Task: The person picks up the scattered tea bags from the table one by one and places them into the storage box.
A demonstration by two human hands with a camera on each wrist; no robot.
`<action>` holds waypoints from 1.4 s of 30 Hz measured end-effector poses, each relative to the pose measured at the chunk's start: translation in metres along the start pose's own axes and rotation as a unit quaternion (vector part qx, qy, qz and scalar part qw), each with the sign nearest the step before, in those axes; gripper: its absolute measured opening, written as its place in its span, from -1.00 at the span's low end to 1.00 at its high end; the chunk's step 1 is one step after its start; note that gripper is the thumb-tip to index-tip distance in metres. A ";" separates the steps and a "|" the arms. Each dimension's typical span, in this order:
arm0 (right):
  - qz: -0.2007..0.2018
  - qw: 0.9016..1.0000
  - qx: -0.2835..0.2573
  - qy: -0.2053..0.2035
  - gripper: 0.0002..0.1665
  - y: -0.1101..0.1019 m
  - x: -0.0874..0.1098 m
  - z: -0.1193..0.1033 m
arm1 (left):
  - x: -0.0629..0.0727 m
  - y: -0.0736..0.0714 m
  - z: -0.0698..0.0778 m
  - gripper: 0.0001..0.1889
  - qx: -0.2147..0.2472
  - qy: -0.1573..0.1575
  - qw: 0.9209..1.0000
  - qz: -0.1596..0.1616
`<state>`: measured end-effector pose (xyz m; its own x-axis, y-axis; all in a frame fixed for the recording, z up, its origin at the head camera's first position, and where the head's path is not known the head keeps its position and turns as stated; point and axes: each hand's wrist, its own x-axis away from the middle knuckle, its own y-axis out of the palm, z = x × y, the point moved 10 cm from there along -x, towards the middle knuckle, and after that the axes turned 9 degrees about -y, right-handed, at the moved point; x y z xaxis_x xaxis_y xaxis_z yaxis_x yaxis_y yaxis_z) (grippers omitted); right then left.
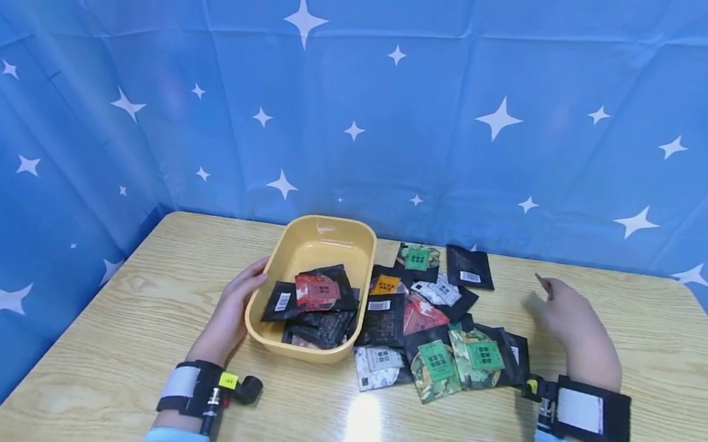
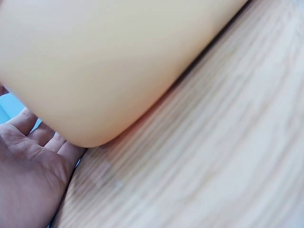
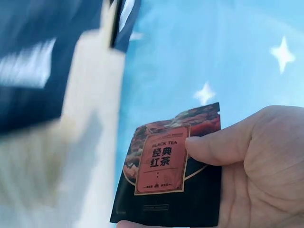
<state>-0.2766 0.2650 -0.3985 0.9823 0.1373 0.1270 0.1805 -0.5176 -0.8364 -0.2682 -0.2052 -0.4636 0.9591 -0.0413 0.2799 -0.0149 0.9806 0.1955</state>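
Note:
My right hand (image 1: 570, 321) is above the right part of the table, away from the pile. Between thumb and fingers it pinches a black tea sachet with a red "BLACK TEA" label (image 3: 160, 176); only a thin edge of it shows in the head view. My left hand (image 1: 231, 313) lies along the outer left wall of a yellow plastic bin (image 1: 311, 354), its fingers extended against the side. Several dark sachets lie inside the bin, a red-labelled sachet (image 1: 319, 289) on top. In the left wrist view, the bin wall (image 2: 104, 71) hides part of the fingers.
Right of the bin, several sachets lie spread and overlapping, among them a green-labelled sachet (image 1: 436, 364), a white-patterned sachet (image 1: 379, 366) and a face-down black sachet (image 1: 469, 265). Behind the wooden table (image 1: 290, 419) hangs a blue star-patterned cloth (image 1: 403, 146).

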 end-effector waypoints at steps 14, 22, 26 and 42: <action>0.037 0.995 0.078 -0.053 -0.47 0.017 -0.005 -0.079 | 0.001 -0.006 0.000 -0.45 0.002 0.002 1.000 0.009; 0.103 0.981 0.123 -0.110 -0.44 0.026 -0.004 -0.128 | 0.000 -0.003 -0.002 -0.44 0.000 -0.003 1.000 0.011; 0.121 0.972 0.133 -0.149 -0.43 0.036 -0.004 -0.150 | 0.000 -0.002 -0.001 -0.44 0.004 0.000 1.000 0.012; 0.132 0.920 0.165 -0.330 -0.35 0.073 0.019 -0.226 | -0.002 -0.002 -0.001 -0.44 0.011 0.004 1.000 0.009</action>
<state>-0.2337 0.0387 -0.3362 0.7263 0.5826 -0.3647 -0.1919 -0.3376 -0.9215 -0.2696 -0.2066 -0.4655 0.9607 -0.0214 0.2768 -0.0391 0.9767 0.2111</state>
